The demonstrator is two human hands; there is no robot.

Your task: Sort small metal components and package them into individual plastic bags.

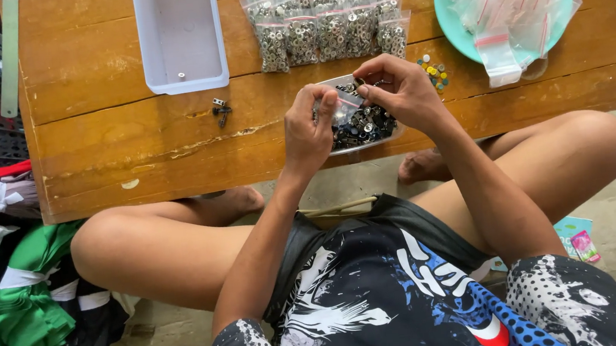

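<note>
**Small bag held open over the parts dish — spill risk at the table edge**

Person sits cross-legged at a low wooden table point(129, 138). Left hand point(307, 131) and right hand point(402, 90) meet over a shallow dish of metal fasteners point(364, 125), which sits at the near edge of the table. Between them, a small clear zip bag point(345, 104): left thumb and fingers pinch one side, right fingertips pinch the other. Fingers narrow on both hands, closed on the plastic.

Behind the dish: rows of filled bags point(326, 22). To the left, a white rectangular tray point(179, 34), nearly bare. To the right, a teal plate point(452, 24) heaped with unfilled bags, and a few coloured beads point(432, 72) loose on the wood.

Risks, as I judge them:
- The grip is thin plastic only; a slip would likely drop the bag's contents, scattering small pieces.
- The dish overhangs or nearly overhangs the edge; a wrist nudge could tip it into the lap.
- Loose black screws point(221, 112) could roll off unnoticed.
</note>
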